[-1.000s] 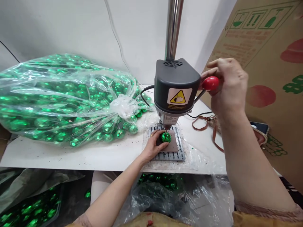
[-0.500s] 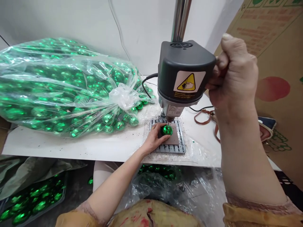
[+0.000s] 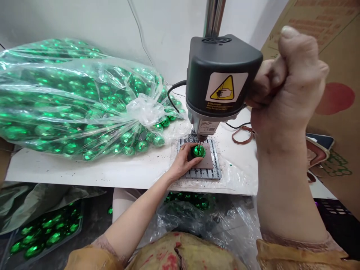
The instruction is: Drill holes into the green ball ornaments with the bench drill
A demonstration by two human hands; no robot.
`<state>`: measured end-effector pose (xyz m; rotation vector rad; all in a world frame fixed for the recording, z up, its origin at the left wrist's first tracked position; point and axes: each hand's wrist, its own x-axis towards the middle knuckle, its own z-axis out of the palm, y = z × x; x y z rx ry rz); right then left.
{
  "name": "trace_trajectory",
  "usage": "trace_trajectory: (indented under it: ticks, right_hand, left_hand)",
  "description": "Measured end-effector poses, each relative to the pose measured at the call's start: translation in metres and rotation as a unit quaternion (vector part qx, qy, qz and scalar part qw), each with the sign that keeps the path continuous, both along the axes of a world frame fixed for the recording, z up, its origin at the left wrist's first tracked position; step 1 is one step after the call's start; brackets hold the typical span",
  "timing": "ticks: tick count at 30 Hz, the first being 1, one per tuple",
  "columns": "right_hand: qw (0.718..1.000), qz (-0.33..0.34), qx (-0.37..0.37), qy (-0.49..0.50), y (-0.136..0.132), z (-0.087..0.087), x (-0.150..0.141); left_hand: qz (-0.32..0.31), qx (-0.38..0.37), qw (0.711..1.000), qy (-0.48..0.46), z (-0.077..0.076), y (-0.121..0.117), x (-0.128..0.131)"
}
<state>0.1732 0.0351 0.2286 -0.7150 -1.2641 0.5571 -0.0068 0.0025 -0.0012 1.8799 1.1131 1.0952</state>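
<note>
My left hand (image 3: 184, 162) pinches a shiny green faceted ball (image 3: 199, 151) between thumb and fingers, on a brown square pad (image 3: 207, 162). Beneath the pad lies a slotted metal base plate (image 3: 215, 173). The bit of a black drill press (image 3: 222, 75) comes down onto the top of the ball; its exact depth is hard to see. Beside the motor housing, my right hand (image 3: 292, 75) is closed in a fist round the drill press handle, which the fingers mostly hide.
A clear plastic bag (image 3: 64, 101) full of green balls lies on the left of the white table (image 3: 67, 174). Dark shavings surround the base plate. A large cardboard box (image 3: 337, 131) stands at the right. Lower left, a tub (image 3: 80, 225) holds more balls; plastic film (image 3: 233, 221) hangs below the table edge.
My right hand has moved up and to the right beside the drill press, looking larger in view. My left hand still holds the green ball under the bit. The whole view has shifted slightly.
</note>
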Motion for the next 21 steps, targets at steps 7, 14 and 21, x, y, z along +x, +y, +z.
trace_trajectory:
  ticks: [7,14,21]
  right_hand:
    - [0.991,0.007,0.036,0.131,-0.031,-0.012,-0.012]
    - [0.990,-0.037,0.100,0.094,-0.036,-0.032,-0.012]
    - [0.988,-0.023,0.100,0.115,-0.043,-0.050,-0.012]
  left_hand:
    - [0.001,0.003,1.000,0.003,-0.002,0.001,0.000]
    - [0.002,-0.001,1.000,0.003,-0.001,0.001,0.000]
    - [-0.004,-0.013,1.000,-0.002,0.000,0.000,-0.001]
